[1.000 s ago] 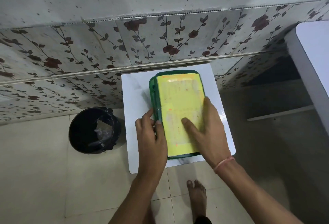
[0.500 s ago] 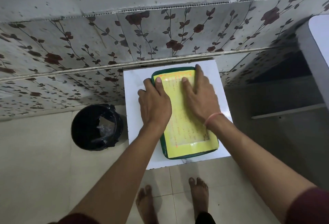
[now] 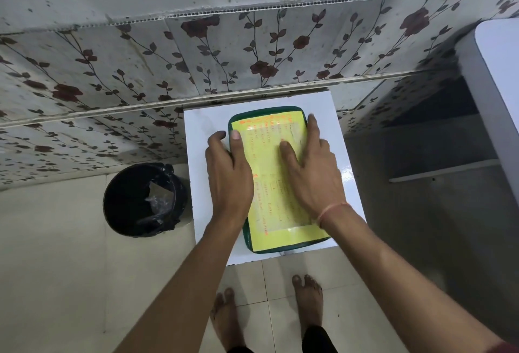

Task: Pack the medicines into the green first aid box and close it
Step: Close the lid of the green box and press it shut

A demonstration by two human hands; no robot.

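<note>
I am looking down at a small square white table (image 3: 205, 128) with a glossy top, set against a wall of pale tiles printed with dark red roses and leafy vines. On it lies the green first aid box (image 3: 247, 233), a rounded rectangle of dark green plastic, its lid down. A shiny yellow label (image 3: 280, 229) covers nearly the whole lid; it carries lines of orange writing too blurred for me to read.

My left hand (image 3: 229, 175) is spread open and lies over the box's left edge, thumb on the lid, fingers curling down the side. My right hand (image 3: 311, 173) lies flat and open on the label, fingers extended toward the far end, a thin orange thread at the wrist.

On the beige tiled floor to the table's left stands a round black bin (image 3: 143, 201) lined with a black bag. My bare feet show below the table.
</note>
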